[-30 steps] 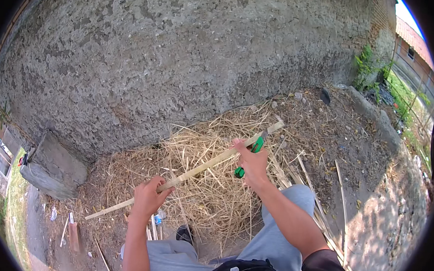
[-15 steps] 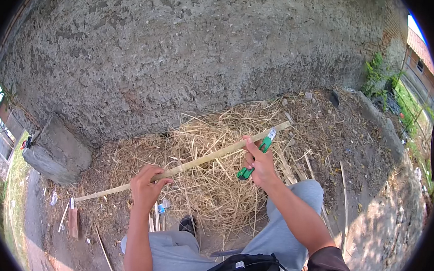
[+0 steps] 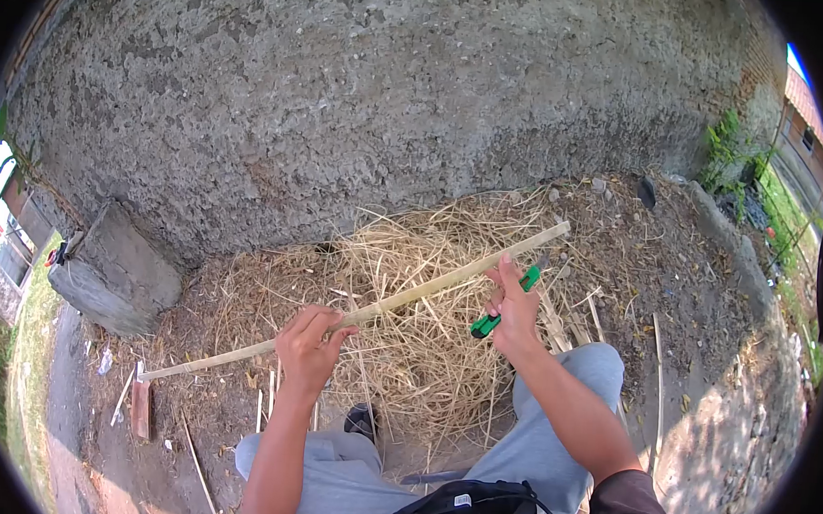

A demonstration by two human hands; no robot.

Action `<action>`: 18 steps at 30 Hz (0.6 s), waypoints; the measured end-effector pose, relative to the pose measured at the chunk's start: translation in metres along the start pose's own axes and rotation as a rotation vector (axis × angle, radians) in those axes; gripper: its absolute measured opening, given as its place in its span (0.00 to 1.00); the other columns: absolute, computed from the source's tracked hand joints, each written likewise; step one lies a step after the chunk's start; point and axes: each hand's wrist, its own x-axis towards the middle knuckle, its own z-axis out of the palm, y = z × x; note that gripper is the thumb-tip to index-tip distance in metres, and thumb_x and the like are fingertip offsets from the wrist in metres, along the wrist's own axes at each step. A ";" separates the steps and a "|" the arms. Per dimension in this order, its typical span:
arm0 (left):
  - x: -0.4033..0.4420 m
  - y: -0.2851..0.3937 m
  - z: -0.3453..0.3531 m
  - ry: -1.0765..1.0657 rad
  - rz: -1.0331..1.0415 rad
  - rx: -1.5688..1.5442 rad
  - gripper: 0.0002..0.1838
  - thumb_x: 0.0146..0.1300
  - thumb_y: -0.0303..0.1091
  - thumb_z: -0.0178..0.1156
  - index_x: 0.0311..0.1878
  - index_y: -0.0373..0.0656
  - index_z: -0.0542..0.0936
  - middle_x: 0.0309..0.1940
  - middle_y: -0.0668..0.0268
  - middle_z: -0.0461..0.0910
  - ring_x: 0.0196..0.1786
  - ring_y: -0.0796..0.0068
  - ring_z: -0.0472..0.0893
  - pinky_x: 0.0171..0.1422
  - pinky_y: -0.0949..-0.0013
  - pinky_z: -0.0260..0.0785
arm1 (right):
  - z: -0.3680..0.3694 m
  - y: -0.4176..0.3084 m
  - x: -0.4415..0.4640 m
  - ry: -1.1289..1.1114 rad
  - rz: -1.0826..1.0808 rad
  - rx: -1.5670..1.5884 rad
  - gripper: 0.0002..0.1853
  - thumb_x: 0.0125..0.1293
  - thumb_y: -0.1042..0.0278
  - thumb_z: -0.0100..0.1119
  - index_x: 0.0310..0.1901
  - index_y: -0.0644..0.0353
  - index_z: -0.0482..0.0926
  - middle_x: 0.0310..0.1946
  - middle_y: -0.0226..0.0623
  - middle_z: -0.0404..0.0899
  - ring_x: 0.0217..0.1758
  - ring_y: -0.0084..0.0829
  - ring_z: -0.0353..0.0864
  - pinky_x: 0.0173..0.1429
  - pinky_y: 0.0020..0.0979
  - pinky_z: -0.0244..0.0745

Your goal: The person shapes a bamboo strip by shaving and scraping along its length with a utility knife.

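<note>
Strip (image 3: 428, 287) slants through frame centre, pinched by left hand (image 3: 308, 345); right hand (image 3: 515, 309) grips green cutter (image 3: 529, 278), partly hidden.

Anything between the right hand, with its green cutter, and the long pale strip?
Nothing visible. The fingertips of the right hand meet the pale strip, with the green cutter held just below it. The left hand grips farther along, and the loose shavings appear to lie beneath.
</note>
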 end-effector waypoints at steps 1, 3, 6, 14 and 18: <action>0.000 0.002 0.002 0.000 -0.001 0.000 0.14 0.42 0.28 0.78 0.31 0.39 0.83 0.31 0.63 0.83 0.28 0.70 0.82 0.25 0.70 0.70 | -0.001 0.004 -0.003 0.000 0.001 -0.001 0.17 0.68 0.55 0.65 0.44 0.62 0.78 0.36 0.35 0.80 0.15 0.13 0.57 0.20 0.21 0.54; 0.001 0.005 0.006 -0.003 0.004 -0.026 0.13 0.42 0.29 0.78 0.31 0.40 0.83 0.31 0.64 0.83 0.28 0.69 0.82 0.26 0.69 0.70 | -0.002 0.014 -0.011 -0.032 0.019 -0.038 0.17 0.67 0.56 0.66 0.44 0.64 0.79 0.35 0.38 0.82 0.15 0.12 0.57 0.20 0.20 0.55; 0.000 0.008 0.011 -0.018 0.025 0.013 0.11 0.45 0.32 0.76 0.29 0.44 0.82 0.30 0.69 0.82 0.30 0.66 0.82 0.32 0.65 0.71 | -0.001 0.028 -0.028 -0.138 0.084 -0.160 0.15 0.66 0.59 0.67 0.42 0.65 0.80 0.31 0.37 0.83 0.15 0.12 0.57 0.19 0.21 0.55; 0.001 0.015 0.017 -0.100 0.067 0.048 0.11 0.44 0.31 0.76 0.30 0.44 0.83 0.30 0.69 0.82 0.30 0.66 0.82 0.32 0.65 0.70 | 0.003 0.044 -0.035 -0.193 0.118 -0.199 0.12 0.66 0.63 0.67 0.33 0.63 0.78 0.28 0.35 0.83 0.13 0.12 0.56 0.17 0.21 0.53; 0.000 0.022 0.021 -0.128 0.112 0.000 0.13 0.42 0.30 0.77 0.30 0.42 0.82 0.30 0.68 0.83 0.29 0.66 0.82 0.31 0.67 0.71 | -0.002 0.048 -0.031 -0.181 0.192 -0.180 0.13 0.67 0.61 0.66 0.33 0.64 0.78 0.21 0.28 0.74 0.13 0.14 0.56 0.18 0.23 0.53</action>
